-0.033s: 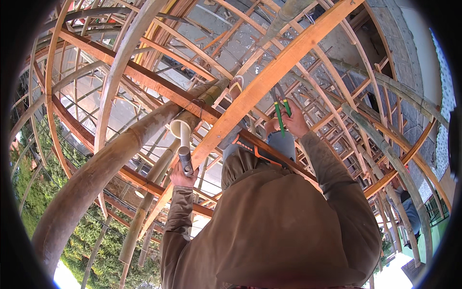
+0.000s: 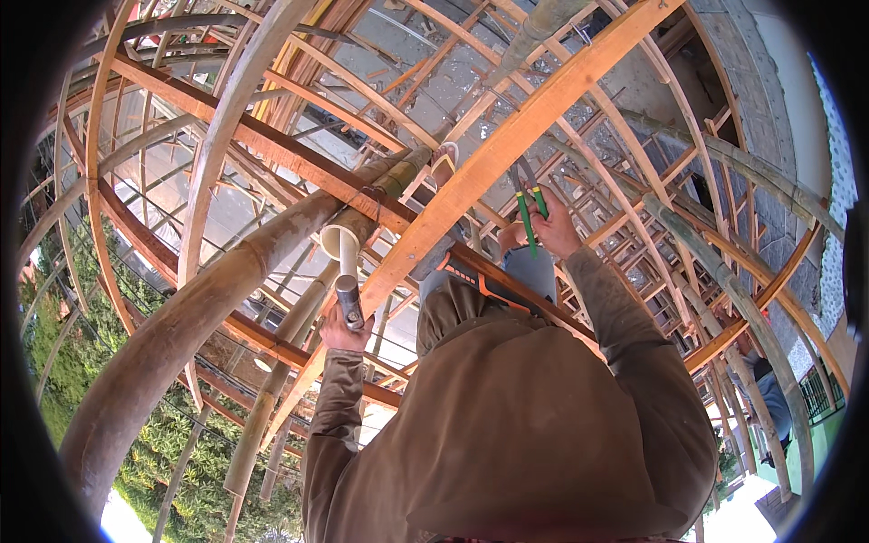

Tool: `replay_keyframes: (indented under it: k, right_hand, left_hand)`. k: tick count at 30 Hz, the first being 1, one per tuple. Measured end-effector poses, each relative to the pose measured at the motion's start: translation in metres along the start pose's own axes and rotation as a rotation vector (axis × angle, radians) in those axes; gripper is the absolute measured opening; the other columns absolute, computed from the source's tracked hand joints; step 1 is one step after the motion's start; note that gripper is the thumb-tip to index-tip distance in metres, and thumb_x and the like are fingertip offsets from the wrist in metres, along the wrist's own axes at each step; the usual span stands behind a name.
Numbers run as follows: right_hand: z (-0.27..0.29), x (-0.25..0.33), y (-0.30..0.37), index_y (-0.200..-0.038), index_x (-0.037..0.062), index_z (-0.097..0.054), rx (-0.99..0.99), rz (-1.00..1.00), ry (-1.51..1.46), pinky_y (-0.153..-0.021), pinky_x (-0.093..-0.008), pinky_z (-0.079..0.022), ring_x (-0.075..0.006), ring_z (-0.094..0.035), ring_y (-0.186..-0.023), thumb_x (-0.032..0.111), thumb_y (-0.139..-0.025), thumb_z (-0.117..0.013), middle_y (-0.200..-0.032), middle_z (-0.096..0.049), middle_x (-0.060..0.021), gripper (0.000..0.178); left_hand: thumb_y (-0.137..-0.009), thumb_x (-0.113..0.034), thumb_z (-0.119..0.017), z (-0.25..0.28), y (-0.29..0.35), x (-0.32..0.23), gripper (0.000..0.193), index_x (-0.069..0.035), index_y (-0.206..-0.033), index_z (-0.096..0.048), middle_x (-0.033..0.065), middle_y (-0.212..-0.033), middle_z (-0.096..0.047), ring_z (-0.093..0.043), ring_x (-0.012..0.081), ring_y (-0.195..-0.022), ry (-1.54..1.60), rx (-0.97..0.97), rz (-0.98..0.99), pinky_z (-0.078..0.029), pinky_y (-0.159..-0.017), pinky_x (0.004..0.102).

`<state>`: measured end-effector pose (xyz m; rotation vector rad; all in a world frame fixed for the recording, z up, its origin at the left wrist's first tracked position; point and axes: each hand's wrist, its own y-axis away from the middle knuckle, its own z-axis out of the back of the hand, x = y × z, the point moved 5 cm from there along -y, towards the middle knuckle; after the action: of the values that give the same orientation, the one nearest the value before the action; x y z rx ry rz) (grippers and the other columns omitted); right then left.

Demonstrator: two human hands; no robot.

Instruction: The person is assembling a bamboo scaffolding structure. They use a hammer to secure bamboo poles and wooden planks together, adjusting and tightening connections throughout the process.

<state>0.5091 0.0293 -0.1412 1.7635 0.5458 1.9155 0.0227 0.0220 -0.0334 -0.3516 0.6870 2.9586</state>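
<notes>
Here's the left hand [image 2: 340, 331], fingers wrapped round a hammer [image 2: 347, 297], gripped right up by its dark metal head, presumably to balance the weight close to the palm; how the handle runs is hard to make out from this angle. Swing across to two o'clock and there's the right hand [image 2: 558, 231], clasping green-handled pliers [image 2: 524, 217], their grips a little apart, jaws aimed up towards eleven o'clock, an arrangement that leaves the working end clear of the fingers. Back to the left hand: straight up at twelve o'clock sits an open bamboo end [image 2: 358, 231], and just beyond it a wire tie [image 2: 376, 204] at the crossing with a reddish beam [image 2: 281, 154], looking very much like what binds the two together. A broad orange beam [image 2: 489, 172] slants from seven o'clock to one, passing between the two hands, so each has its own side of the timber. Out at nine o'clock from the hammer, a thick bamboo pole [image 2: 190, 330] sweeps down, and past that, at eight, green foliage [image 2: 181, 462] shows through the lattice.
</notes>
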Motion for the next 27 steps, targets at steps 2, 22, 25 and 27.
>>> replay_keyframes:
  k: [2, 22, 25, 27]
  right_hand:
    - [0.0, 0.002, 0.002, -0.137, 0.0023, -0.048, 0.009, -0.066, -0.034, -0.069, -0.035, -0.052, -0.0199, -0.066, -0.074, 0.005, -0.088, -0.06, -0.083, -0.067, -0.0096, 0.05]
    - [-0.019, -0.008, 0.015, -0.152, 0.0094, -0.044, 0.374, -0.659, -0.719, -0.086, -0.0381, -0.052, -0.0179, -0.063, -0.093, 0.018, -0.1, -0.051, -0.106, -0.064, -0.0048, 0.052]
    - [-0.013, -0.03, 0.014, -0.146, 0.0095, -0.051, 0.318, -0.72, -0.474, -0.087, -0.0389, -0.052, -0.0169, -0.066, -0.097, 0.025, -0.104, -0.054, -0.112, -0.067, -0.0052, 0.044]
    - [-0.01, -0.043, 0.013, -0.141, 0.0083, -0.055, 0.354, -0.699, -0.335, -0.085, -0.0386, -0.052, -0.0164, -0.067, -0.097, 0.027, -0.104, -0.056, -0.111, -0.068, -0.0058, 0.042]
  left_hand:
    - [-0.07, -0.038, -0.083, 0.0, 0.0, 0.0, 0.05, -0.003, -0.099, -0.062, 0.0171, -0.086, -0.064, -0.067, 0.0405, -0.075, 0.001, -0.01, -0.012, -0.055, -0.066, 0.0506]
    - [-0.072, -0.049, -0.081, -0.01, -0.005, 0.008, 0.058, -0.003, -0.102, -0.061, 0.0172, -0.087, -0.064, -0.067, 0.041, -0.077, 0.008, -0.016, -0.035, -0.055, -0.068, 0.0511]
    - [-0.07, -0.048, -0.083, -0.011, -0.006, 0.007, 0.06, -0.003, -0.103, -0.061, 0.0174, -0.087, -0.064, -0.066, 0.041, -0.076, -0.002, -0.021, -0.06, -0.055, -0.066, 0.0512]
    - [-0.069, -0.047, -0.084, -0.009, -0.006, 0.007, 0.06, -0.003, -0.104, -0.06, 0.0173, -0.087, -0.064, -0.066, 0.0405, -0.075, -0.01, -0.025, -0.066, -0.055, -0.065, 0.051]
